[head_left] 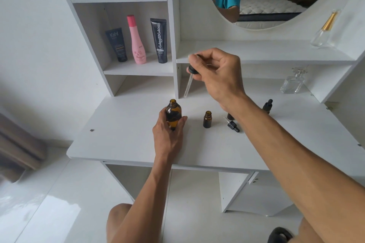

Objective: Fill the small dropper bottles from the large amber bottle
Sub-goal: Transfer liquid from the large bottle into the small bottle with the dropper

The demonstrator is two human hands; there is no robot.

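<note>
Your left hand (168,127) keeps a closed grip around the large amber bottle (173,115) to steady it on the worktop (122,134), beside the open small bottle (207,119), while your right hand (215,76) pinches the long dropper (189,80) higher above, probably ready to transfer liquid.

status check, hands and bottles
Left hand grips big amber bottle, open. Right hand holds dropper above it. Small bottle uncapped. Path clear.

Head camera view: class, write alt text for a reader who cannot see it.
A person's left hand steadies an open large amber bottle on a white dressing table while the right hand holds a glass dropper above it. An uncapped small dropper bottle stands nearby.
</note>
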